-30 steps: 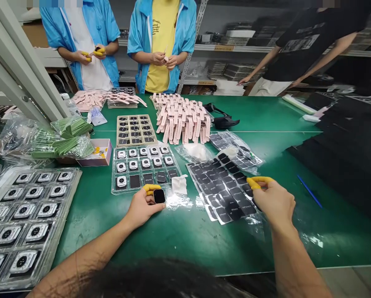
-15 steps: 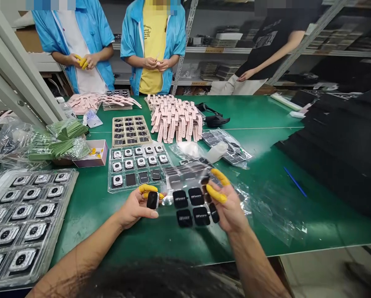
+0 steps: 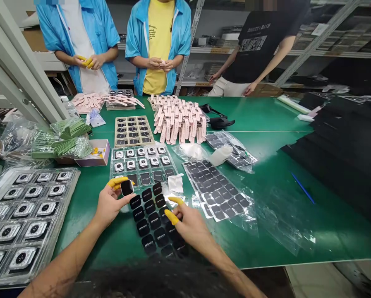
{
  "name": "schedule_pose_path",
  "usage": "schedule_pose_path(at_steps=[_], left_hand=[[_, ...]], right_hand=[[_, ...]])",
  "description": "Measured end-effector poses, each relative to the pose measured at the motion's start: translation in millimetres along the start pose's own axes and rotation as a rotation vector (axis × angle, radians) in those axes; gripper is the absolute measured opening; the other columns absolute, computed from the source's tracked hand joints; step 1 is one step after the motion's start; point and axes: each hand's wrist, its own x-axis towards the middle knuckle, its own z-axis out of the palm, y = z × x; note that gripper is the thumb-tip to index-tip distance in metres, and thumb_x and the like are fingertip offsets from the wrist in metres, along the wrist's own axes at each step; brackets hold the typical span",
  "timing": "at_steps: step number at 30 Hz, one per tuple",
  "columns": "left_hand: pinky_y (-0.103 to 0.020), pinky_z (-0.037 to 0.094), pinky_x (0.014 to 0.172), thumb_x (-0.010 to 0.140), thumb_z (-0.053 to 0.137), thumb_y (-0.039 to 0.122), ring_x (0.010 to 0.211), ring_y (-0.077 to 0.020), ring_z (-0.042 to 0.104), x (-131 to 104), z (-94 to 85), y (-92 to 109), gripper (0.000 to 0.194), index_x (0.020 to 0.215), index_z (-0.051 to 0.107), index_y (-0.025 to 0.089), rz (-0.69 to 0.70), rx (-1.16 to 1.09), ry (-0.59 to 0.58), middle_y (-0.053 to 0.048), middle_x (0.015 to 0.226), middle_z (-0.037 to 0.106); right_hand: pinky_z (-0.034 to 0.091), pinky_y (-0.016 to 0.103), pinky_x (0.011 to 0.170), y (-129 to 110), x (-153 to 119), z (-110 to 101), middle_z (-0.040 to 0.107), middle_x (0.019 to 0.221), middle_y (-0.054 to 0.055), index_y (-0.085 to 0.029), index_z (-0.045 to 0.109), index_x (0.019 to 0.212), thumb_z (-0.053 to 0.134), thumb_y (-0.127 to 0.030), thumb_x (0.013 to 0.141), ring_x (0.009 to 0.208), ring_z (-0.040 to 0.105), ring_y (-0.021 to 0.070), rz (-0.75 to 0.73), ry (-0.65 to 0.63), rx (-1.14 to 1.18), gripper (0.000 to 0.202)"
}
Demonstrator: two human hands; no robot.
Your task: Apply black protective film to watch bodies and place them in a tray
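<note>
My left hand (image 3: 108, 203), with yellow finger cots, is closed around a small square smartwatch body (image 3: 127, 188), its dark screen facing up. Its thumb reaches to the upper left corner of a sheet of black square stickers (image 3: 154, 221), which carry white lettering. At that sheet's right side is my right hand (image 3: 188, 221), also wearing yellow finger cots, with its fingers closed on the edge; its thumb is hidden. Just beyond my hands lies a clear tray (image 3: 112, 177) of watch bodies and dark squares. The sheet's near end is partly hidden by my head.
More sticker sheets (image 3: 218, 188) lie right of my hands, near a white crumpled piece (image 3: 175, 183). A larger watch tray (image 3: 68, 211) occupies the left. Pink straps (image 3: 180, 118), a beige tray (image 3: 134, 144) and a blue stick (image 3: 302, 187) are around. People stand across the table.
The sticker sheet has come down and left, no longer held up, uncovering other sheets and the white piece. My left hand has moved left and up with the watch body. The person in black stands more upright.
</note>
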Motion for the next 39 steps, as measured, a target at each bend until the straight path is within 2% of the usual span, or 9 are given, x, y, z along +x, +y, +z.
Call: schedule_pose_path(at_steps=[5, 8, 11, 14, 19, 24, 30, 34, 39], left_hand=[[-0.047, 0.054, 0.122, 0.070, 0.101, 0.042, 0.115, -0.0303, 0.078, -14, 10.5, -17, 0.050, 0.111, 0.077, 0.025, 0.322, 0.302, 0.349, -0.004, 0.108, 0.083], [-0.043, 0.064, 0.107, 0.070, 0.100, 0.038, 0.105, -0.0281, 0.081, -20, 24.6, -16, 0.052, 0.114, 0.077, 0.023, 0.181, 0.200, 0.189, -0.006, 0.106, 0.084], [-0.040, 0.069, 0.091, 0.066, 0.100, 0.031, 0.094, -0.0261, 0.083, -19, 37.7, -12, 0.059, 0.119, 0.076, 0.019, -0.087, 0.070, -0.098, -0.008, 0.103, 0.085], [-0.036, 0.067, 0.084, 0.063, 0.099, 0.022, 0.089, -0.0241, 0.083, -14, 43.8, -14, 0.061, 0.119, 0.075, 0.017, -0.227, 0.035, -0.212, -0.007, 0.098, 0.086], [-0.035, 0.066, 0.085, 0.057, 0.096, 0.013, 0.086, -0.0231, 0.083, -10, 42.4, -19, 0.055, 0.108, 0.076, 0.017, -0.251, -0.001, -0.224, -0.005, 0.095, 0.086], [-0.034, 0.065, 0.081, 0.057, 0.099, 0.017, 0.084, -0.0227, 0.083, -9, 42.4, -17, 0.058, 0.110, 0.074, 0.017, -0.301, -0.054, -0.191, -0.005, 0.092, 0.085], [-0.031, 0.063, 0.078, 0.057, 0.095, 0.010, 0.081, -0.0207, 0.082, -9, 42.4, -16, 0.055, 0.107, 0.074, 0.018, -0.294, -0.053, -0.212, -0.003, 0.090, 0.085], [-0.031, 0.063, 0.076, 0.056, 0.099, 0.014, 0.080, -0.0215, 0.081, -9, 40.7, -18, 0.058, 0.108, 0.074, 0.016, -0.288, -0.016, -0.196, -0.005, 0.090, 0.084], [-0.032, 0.065, 0.080, 0.053, 0.100, 0.012, 0.084, -0.0215, 0.082, -7, 39.3, -22, 0.061, 0.108, 0.075, 0.016, -0.235, -0.037, -0.210, -0.006, 0.097, 0.085]], right_hand=[[0.041, 0.035, 0.056, 2, 40, -2, 0.072, 0.099, 0.011, -0.026, 0.074, 0.106, 0.074, -0.039, 0.096, 0.076, 0.068, 0.0266, 0.115, 0.038, -0.315, 0.016], [0.037, 0.033, 0.056, 15, 69, -8, 0.070, 0.098, 0.009, -0.024, 0.075, 0.102, 0.072, -0.025, 0.091, 0.073, 0.065, 0.0234, 0.166, 0.034, -0.413, 0.011], [0.045, 0.034, 0.063, 22, 78, -16, 0.070, 0.091, 0.005, -0.026, 0.076, 0.100, 0.061, -0.019, 0.091, 0.077, 0.065, 0.0229, 0.021, 0.123, -0.311, 0.019], [0.052, 0.035, 0.070, 8, 74, -15, 0.076, 0.101, 0.006, -0.027, 0.075, 0.101, 0.060, -0.023, 0.096, 0.084, 0.069, 0.0236, -0.152, 0.080, -0.085, 0.016], [0.052, 0.031, 0.064, -30, 78, 17, 0.073, 0.086, 0.002, -0.028, 0.076, 0.103, 0.064, -0.032, 0.102, 0.073, 0.067, 0.0200, -0.365, -0.291, 0.071, 0.013], [0.052, 0.031, 0.067, -25, 82, 27, 0.069, 0.084, 0.004, -0.026, 0.078, 0.098, 0.060, -0.032, 0.106, 0.075, 0.066, 0.0199, -0.334, -0.095, 0.019, 0.021], [0.050, 0.031, 0.061, -33, 75, 30, 0.067, 0.079, 0.003, -0.026, 0.078, 0.094, 0.059, -0.037, 0.108, 0.068, 0.062, 0.0183, -0.352, -0.120, 0.156, 0.027], [0.050, 0.030, 0.061, -34, 75, 35, 0.068, 0.076, 0.003, -0.023, 0.076, 0.090, 0.060, -0.041, 0.106, 0.065, 0.062, 0.0178, -0.198, 0.047, 0.118, 0.029], [0.048, 0.029, 0.062, -37, 72, 45, 0.069, 0.076, 0.003, -0.026, 0.078, 0.092, 0.062, -0.041, 0.106, 0.066, 0.064, 0.0178, -0.309, -0.100, 0.069, 0.026]])
